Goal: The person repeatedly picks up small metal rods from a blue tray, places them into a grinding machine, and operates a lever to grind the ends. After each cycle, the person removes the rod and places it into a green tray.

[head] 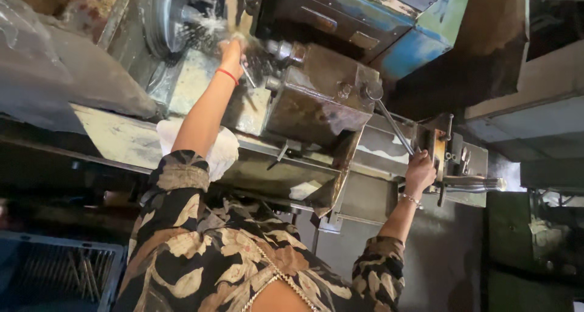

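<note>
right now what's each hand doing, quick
Left hand: up at the chuck, in coolant spray; grip cannot be told.
Right hand: closed on the lever.

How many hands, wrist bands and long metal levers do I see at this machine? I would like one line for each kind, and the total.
Hands: 2 (left hand at the wet spinning part, right hand on the lever)
Wrist bands: 2 (red thread band, silver bracelet)
Long metal levers: 1 (lever)
Total: 5
</note>
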`<state>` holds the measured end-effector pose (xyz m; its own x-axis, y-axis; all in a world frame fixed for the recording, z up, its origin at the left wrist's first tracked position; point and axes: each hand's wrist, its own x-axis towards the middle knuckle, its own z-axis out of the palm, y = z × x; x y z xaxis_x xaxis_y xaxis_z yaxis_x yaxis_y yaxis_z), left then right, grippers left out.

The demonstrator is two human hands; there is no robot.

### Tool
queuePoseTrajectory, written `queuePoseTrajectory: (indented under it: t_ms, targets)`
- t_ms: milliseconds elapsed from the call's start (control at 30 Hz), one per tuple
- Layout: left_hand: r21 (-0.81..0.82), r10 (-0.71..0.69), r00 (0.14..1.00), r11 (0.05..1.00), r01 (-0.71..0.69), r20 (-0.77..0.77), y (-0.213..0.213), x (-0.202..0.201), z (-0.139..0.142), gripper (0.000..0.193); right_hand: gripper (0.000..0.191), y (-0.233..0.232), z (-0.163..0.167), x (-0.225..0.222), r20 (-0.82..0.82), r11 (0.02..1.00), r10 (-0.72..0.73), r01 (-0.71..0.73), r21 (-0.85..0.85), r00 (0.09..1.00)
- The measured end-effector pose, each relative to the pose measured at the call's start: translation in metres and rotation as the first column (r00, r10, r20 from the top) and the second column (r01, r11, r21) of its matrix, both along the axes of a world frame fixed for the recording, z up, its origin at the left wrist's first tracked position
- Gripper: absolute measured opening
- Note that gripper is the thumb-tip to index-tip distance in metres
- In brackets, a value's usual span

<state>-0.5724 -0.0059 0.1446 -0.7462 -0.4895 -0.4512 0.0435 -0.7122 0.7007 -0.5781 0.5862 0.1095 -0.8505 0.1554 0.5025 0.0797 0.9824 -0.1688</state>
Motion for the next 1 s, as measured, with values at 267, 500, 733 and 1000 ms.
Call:
queuePoseTrajectory:
  t_ms: [267, 500, 733, 1000]
  targets:
    - [-0.043, 0.022, 0.991, 0.999, -0.016, 0.134, -0.006, -0.005, -0.012, 0.019, 0.049, 0.003, 0.000, -0.001, 0.004, 0.999, -0.011, 0.010, 0.043, 1.000]
    - [0.025, 0.122, 0.992, 0.992, -0.122, 0.022, -0.007, -0.006, -0.016, 0.025, 0.053, 0.002, -0.001, -0.002, -0.021, 0.998, -0.063, 0.064, 0.016, 0.998]
    - [-0.031, 0.147, 0.989, 0.989, -0.148, -0.023, -0.005, -0.009, -0.018, 0.033, 0.054, 0.002, 0.002, -0.003, -0.011, 0.995, -0.084, 0.084, 0.053, 0.996]
    - [-0.020, 0.169, 0.985, 0.985, -0.170, -0.035, -0.005, -0.011, -0.019, 0.033, 0.052, -0.001, 0.002, -0.003, -0.031, 0.990, -0.128, 0.130, 0.058, 0.991]
